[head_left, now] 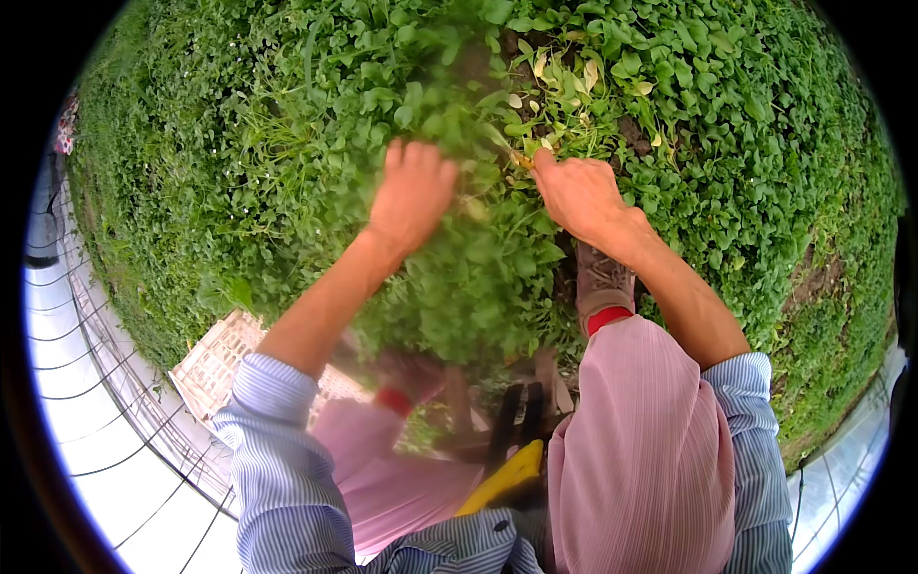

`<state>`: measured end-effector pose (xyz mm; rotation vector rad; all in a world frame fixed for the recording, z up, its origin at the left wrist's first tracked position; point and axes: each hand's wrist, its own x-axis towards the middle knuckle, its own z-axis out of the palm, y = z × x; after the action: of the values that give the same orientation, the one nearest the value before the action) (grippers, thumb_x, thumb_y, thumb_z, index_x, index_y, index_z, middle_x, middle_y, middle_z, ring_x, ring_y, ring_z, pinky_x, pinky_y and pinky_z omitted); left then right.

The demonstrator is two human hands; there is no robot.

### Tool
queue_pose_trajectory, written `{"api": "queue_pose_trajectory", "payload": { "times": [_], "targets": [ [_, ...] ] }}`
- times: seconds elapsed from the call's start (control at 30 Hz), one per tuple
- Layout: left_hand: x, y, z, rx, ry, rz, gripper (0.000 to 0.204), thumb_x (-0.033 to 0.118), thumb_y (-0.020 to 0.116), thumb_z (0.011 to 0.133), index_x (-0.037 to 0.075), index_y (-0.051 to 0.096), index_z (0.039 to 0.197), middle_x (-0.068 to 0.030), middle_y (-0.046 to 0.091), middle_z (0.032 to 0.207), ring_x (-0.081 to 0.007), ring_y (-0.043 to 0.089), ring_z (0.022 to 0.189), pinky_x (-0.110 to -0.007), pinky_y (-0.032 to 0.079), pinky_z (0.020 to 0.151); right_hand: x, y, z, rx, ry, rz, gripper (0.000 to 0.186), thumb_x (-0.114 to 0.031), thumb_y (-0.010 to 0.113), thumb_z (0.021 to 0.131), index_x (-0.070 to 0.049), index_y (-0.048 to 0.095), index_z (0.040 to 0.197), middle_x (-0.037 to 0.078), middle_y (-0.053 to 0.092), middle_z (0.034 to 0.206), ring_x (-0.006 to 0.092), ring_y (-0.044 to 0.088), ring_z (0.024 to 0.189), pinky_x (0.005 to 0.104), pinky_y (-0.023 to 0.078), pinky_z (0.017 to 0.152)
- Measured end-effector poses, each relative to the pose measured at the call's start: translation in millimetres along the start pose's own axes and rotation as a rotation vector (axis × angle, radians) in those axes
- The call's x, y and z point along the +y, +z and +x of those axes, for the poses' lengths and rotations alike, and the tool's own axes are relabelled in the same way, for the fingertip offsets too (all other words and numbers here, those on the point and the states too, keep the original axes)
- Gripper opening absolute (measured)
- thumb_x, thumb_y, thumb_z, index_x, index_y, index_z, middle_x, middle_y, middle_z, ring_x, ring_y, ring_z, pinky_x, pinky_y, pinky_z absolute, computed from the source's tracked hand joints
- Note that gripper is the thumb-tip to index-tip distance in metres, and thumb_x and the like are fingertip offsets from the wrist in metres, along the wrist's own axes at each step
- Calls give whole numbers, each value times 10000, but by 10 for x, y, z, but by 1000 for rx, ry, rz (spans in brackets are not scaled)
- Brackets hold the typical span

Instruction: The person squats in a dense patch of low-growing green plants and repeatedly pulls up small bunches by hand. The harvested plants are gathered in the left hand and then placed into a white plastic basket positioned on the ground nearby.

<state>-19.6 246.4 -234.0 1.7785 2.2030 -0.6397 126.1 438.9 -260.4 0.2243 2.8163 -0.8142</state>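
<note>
Low green leafy plants [688, 230] cover the ground beneath both hands. My right hand [583, 196] is closed, its thumb and fingertips pinched on a yellowed plant stalk [521, 160] that points up and left. To its left, my left hand [413, 191] reaches down into the foliage with its fingers bent. That hand looks blurred, its thumb and fingertips do not show, and whether it holds anything is hidden. Pale yellow leaves [590, 76] lie among the plants just beyond my right hand.
A cream slatted plastic crate [220, 359] stands at my left, partly behind my forearm. My brown shoe [604, 277] is planted among the leaves, below the right hand. Something yellow [507, 475] lies between my pink-clad legs. White sheeting [96, 430] with dark lines borders the left side.
</note>
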Motion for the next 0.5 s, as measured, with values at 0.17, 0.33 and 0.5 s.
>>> {"api": "queue_pose_trajectory", "payload": {
  "times": [0.17, 0.33, 0.5],
  "targets": [
    [-23, 109, -41, 46, -21, -67, 364, 18, 656, 690, 53, 499, 1016, -158, 524, 1077, -310, 489, 1034, -469, 350, 1034, 19, -240, 224, 243, 221, 70, 175, -183, 512, 971, -21, 467, 922, 179, 554, 561, 393, 577, 526, 476, 444, 486],
    [-25, 142, -50, 93, -44, -113, 368, -22, 627, 682, 50, 487, 1015, -169, 516, 1079, -326, 489, 1025, -476, 360, 1020, 36, -186, -64, 182, 142, 48, 169, -192, 540, 955, -39, 473, 926, 151, 566, 564, 385, 581, 524, 463, 442, 476],
    [-3, 145, -53, 113, -62, -130, 315, -13, 618, 708, 52, 476, 982, -162, 501, 1018, -336, 489, 999, -483, 368, 1008, -83, -32, -163, 3, -52, -91, 95, -97, 540, 896, -18, 495, 868, 149, 583, 561, 357, 610, 530, 446, 472, 499]
  ]
}}
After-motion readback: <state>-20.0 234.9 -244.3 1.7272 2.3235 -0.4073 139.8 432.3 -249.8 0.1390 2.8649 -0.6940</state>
